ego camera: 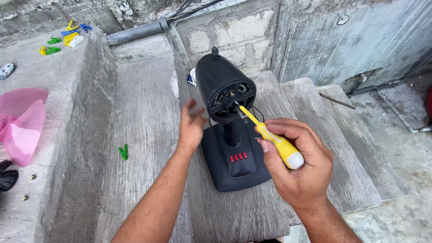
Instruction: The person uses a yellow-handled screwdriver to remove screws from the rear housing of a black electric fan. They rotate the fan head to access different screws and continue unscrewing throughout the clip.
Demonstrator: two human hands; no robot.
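A black table fan without its blade or guard stands on a concrete step; its motor housing (221, 81) faces me and its base (234, 162) carries a row of red buttons. My right hand (297, 162) grips a yellow-handled screwdriver (274, 141), whose tip touches the front of the motor beside the shaft. My left hand (191, 128) hovers with fingers apart just left of the motor, holding nothing.
A pink fan blade (22, 123) lies on the concrete ledge at the left, with small screws (32, 177) and a black part (6, 177) near it. Coloured clothes pegs (60, 40) sit at the far left; a green peg (123, 151) lies on the step. Concrete steps descend on the right.
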